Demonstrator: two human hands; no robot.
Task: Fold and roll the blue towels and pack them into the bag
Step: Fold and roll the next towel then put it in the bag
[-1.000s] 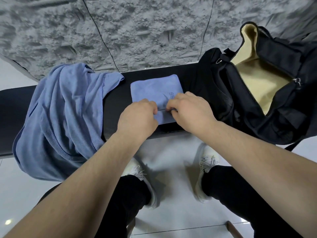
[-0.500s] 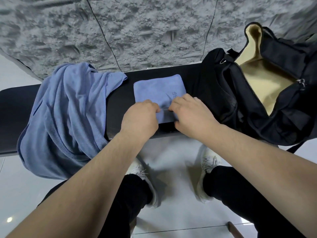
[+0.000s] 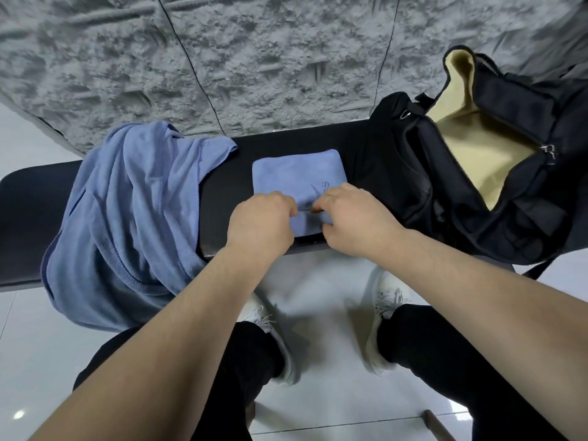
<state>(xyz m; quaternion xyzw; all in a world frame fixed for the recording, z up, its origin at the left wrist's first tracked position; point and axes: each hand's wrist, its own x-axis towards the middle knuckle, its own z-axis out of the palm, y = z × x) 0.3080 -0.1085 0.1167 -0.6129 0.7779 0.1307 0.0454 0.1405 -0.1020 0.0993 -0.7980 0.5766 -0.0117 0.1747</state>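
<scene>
Left hand [image 3: 261, 222], right hand [image 3: 353, 218] curled, pinching folded towel [image 3: 296, 171] near edge.

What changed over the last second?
Little. Both hands have crept slightly away from the body along the folded towel, rolling its near edge; the left hand and right hand keep their grip on it. The loose towel, the bag and the bench stayed put.
</scene>
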